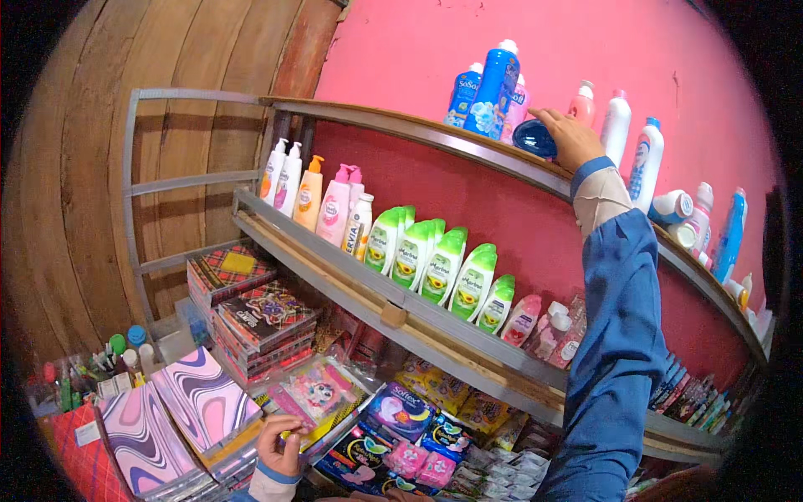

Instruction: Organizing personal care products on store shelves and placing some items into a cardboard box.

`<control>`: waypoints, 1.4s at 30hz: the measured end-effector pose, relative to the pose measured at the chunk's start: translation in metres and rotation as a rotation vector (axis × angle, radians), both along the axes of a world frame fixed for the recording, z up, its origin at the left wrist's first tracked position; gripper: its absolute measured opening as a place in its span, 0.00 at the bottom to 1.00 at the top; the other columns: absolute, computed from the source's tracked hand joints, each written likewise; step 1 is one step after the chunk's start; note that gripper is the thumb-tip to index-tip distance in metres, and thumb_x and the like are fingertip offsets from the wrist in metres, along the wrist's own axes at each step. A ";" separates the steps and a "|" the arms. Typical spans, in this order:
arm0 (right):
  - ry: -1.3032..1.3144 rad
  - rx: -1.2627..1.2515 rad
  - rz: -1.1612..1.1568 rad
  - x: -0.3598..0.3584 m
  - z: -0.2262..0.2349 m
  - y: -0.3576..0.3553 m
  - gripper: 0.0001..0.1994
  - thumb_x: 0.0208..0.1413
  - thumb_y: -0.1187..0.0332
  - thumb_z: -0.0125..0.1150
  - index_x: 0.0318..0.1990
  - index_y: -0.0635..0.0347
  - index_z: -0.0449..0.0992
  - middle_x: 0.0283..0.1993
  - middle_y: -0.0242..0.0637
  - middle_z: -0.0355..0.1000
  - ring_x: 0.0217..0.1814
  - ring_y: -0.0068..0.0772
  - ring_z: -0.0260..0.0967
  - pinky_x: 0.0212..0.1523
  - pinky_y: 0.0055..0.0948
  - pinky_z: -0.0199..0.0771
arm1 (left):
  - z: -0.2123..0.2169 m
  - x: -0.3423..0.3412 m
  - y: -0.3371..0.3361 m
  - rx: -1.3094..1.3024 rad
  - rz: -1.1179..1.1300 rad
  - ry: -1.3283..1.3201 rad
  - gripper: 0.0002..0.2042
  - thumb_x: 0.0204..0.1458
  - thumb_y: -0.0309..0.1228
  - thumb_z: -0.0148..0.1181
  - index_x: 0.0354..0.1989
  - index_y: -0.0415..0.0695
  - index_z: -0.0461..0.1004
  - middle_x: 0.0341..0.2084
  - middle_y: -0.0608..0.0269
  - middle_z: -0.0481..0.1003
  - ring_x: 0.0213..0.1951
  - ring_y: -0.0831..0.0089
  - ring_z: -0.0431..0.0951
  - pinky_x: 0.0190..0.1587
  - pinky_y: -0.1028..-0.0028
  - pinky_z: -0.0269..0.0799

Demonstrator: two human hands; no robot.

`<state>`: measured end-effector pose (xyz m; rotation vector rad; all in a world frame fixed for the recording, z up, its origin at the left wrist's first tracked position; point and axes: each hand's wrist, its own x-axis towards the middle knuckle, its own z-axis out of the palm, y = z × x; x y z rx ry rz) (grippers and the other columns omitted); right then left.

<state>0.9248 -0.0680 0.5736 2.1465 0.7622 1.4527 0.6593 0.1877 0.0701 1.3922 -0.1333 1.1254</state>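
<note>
My right hand point(569, 136) reaches up to the top shelf point(401, 121) and grips a dark blue bottle point(535, 138) lying on its side at the shelf's edge. Upright blue and pink bottles point(493, 88) stand just left of it, white and pink ones point(627, 142) just right. My left hand point(280, 448) is low in the picture, fingers curled on the edge of a clear plastic packet with pink contents point(314, 393) that lies on the stacked goods.
A middle shelf point(376, 293) carries white pump bottles point(284, 176) and several green-and-white bottles point(435, 263). Below lie stacked plaid notebooks point(242, 305), pink-and-purple wavy folders point(180, 414) and packets of pads point(401, 414). Wooden wall at left, pink wall behind.
</note>
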 end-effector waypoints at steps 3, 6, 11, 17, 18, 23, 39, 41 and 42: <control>0.012 -0.042 0.054 0.011 0.007 0.001 0.38 0.29 0.79 0.68 0.55 0.52 0.61 0.51 0.42 0.68 0.53 0.47 0.66 0.47 0.39 0.70 | 0.000 0.009 -0.001 -0.008 -0.028 -0.009 0.07 0.53 0.25 0.52 0.38 0.36 0.69 0.36 0.50 0.70 0.34 0.70 0.74 0.39 0.73 0.71; 0.093 0.053 0.067 -0.005 0.010 0.000 0.34 0.30 0.77 0.68 0.51 0.55 0.62 0.47 0.45 0.69 0.50 0.50 0.67 0.45 0.40 0.69 | -0.007 0.011 -0.006 0.020 -0.015 0.015 0.07 0.53 0.26 0.51 0.38 0.37 0.69 0.36 0.51 0.71 0.33 0.70 0.74 0.39 0.73 0.71; 0.074 0.173 0.280 -0.032 0.018 -0.027 0.31 0.32 0.70 0.69 0.49 0.59 0.64 0.40 0.50 0.70 0.45 0.50 0.69 0.45 0.37 0.68 | 0.000 0.002 -0.011 0.047 0.021 0.040 0.07 0.53 0.26 0.52 0.38 0.37 0.70 0.36 0.52 0.71 0.32 0.69 0.74 0.40 0.72 0.70; 0.044 0.269 0.486 -0.097 -0.005 -0.037 0.31 0.35 0.67 0.71 0.51 0.60 0.64 0.42 0.49 0.71 0.45 0.44 0.72 0.44 0.34 0.70 | 0.033 0.012 -0.028 0.193 -0.059 0.055 0.11 0.53 0.28 0.52 0.44 0.38 0.69 0.42 0.53 0.70 0.38 0.69 0.74 0.40 0.73 0.70; 0.030 0.285 0.516 -0.108 -0.012 -0.036 0.31 0.35 0.68 0.70 0.50 0.60 0.64 0.42 0.48 0.72 0.44 0.44 0.72 0.43 0.34 0.71 | 0.037 0.018 -0.029 0.191 -0.128 0.068 0.14 0.54 0.30 0.51 0.47 0.37 0.66 0.45 0.52 0.68 0.40 0.67 0.74 0.40 0.72 0.71; -0.215 0.283 0.592 -0.169 -0.086 -0.056 0.27 0.36 0.73 0.68 0.49 0.58 0.66 0.38 0.48 0.72 0.41 0.48 0.73 0.39 0.36 0.73 | 0.125 0.042 -0.060 0.025 -0.623 0.040 0.25 0.59 0.43 0.43 0.60 0.41 0.53 0.52 0.50 0.65 0.46 0.61 0.73 0.48 0.65 0.71; 0.057 -0.597 1.252 -0.221 -0.305 0.035 0.17 0.52 0.61 0.48 0.50 0.49 0.67 0.44 0.34 0.67 0.50 0.38 0.66 0.49 0.43 0.68 | 0.057 -0.057 -0.016 -0.530 -0.668 -0.139 0.37 0.45 0.52 0.55 0.59 0.39 0.56 0.49 0.46 0.69 0.48 0.54 0.73 0.51 0.56 0.70; 0.038 -0.524 1.148 -0.199 -0.272 0.060 0.16 0.49 0.63 0.49 0.47 0.51 0.69 0.41 0.34 0.68 0.47 0.37 0.66 0.47 0.40 0.68 | 0.051 -0.081 -0.001 -0.478 -0.602 -0.149 0.38 0.45 0.53 0.55 0.59 0.39 0.56 0.49 0.47 0.69 0.49 0.54 0.72 0.51 0.58 0.70; -0.010 -0.503 1.067 -0.186 -0.244 0.070 0.15 0.47 0.64 0.50 0.44 0.52 0.70 0.40 0.35 0.68 0.45 0.37 0.67 0.44 0.38 0.69 | 0.048 -0.095 0.004 -0.459 -0.571 -0.139 0.38 0.45 0.54 0.54 0.59 0.38 0.56 0.50 0.47 0.68 0.49 0.55 0.72 0.51 0.59 0.70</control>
